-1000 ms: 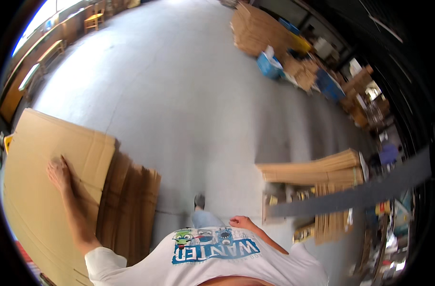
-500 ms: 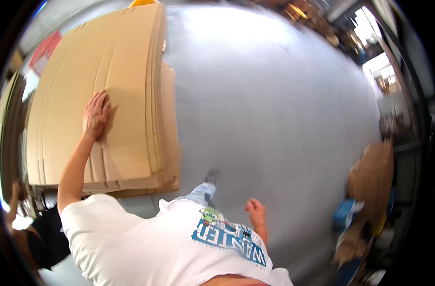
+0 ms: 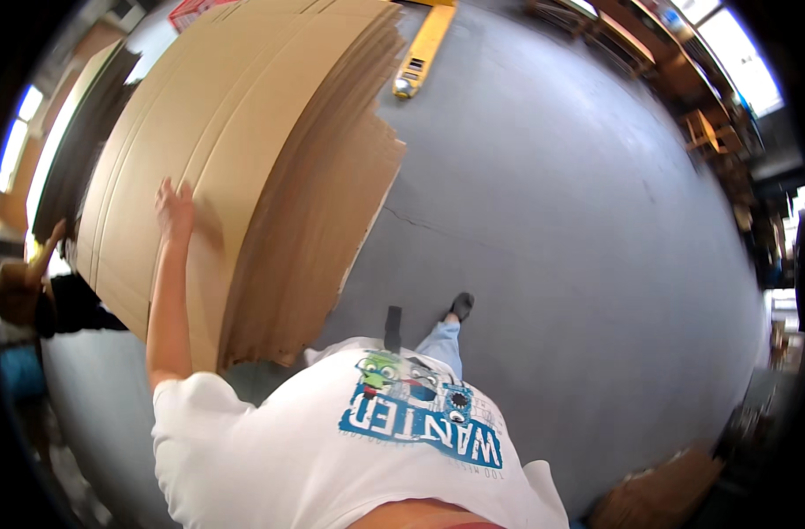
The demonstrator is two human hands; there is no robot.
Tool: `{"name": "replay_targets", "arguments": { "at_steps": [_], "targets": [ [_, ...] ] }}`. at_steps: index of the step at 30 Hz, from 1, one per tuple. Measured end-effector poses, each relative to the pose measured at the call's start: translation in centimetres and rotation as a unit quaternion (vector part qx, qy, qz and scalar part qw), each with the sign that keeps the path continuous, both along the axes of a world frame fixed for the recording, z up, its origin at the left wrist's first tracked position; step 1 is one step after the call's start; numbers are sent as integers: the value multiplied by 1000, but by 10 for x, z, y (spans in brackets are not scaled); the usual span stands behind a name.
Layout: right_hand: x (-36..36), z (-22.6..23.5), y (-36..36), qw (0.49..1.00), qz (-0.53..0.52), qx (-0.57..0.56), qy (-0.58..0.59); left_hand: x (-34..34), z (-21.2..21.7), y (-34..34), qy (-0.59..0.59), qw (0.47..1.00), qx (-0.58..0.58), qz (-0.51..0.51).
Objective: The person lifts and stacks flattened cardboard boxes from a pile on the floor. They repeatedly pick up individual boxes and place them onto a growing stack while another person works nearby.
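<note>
My left hand lies flat, fingers spread, on the top sheet of a tall stack of large brown cardboard sheets at the upper left. My arm reaches up to it from my white printed T-shirt. The stack's ragged right edge steps down toward the grey floor. My right hand is out of view.
Another person in a dark top stands at the far left beside the stack. A yellow pallet-jack fork lies on the grey concrete floor beyond the stack. More cardboard sits at the lower right. My dark shoe is on the floor.
The view has swung further round, so the stack now fills the upper left. My left hand stays on the top sheet. My right hand, seen low at my side before, has left the picture.
</note>
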State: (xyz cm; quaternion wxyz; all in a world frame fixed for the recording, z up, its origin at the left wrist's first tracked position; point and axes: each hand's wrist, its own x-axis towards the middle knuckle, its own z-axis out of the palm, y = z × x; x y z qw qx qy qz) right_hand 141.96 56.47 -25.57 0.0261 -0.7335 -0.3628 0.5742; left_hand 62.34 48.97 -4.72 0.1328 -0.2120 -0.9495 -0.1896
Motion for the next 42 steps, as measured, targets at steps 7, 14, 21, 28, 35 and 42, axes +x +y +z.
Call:
{"name": "replay_targets", "arguments": {
  "at_steps": [7,14,21,28,35,42],
  "targets": [
    [-1,16,287,990,137,-1,-33,90,30,251,58,991,-73,-100],
    [-102,41,582,987,155,29,-20,34,-6,319,66,987,-142,21],
    [-149,-67,808,765,609,171,-121,-41,5,355,-89,930,-74,349],
    [-397,22,986,840,536,56,-65,-176,7,508,35,957,36,286],
    [-643,43,1137,775,625,70,-64,-248,-32,539,49,900,-126,414],
    [-930,94,1151,709,697,104,-19,-243,8,553,51,892,-122,433]
  ]
}}
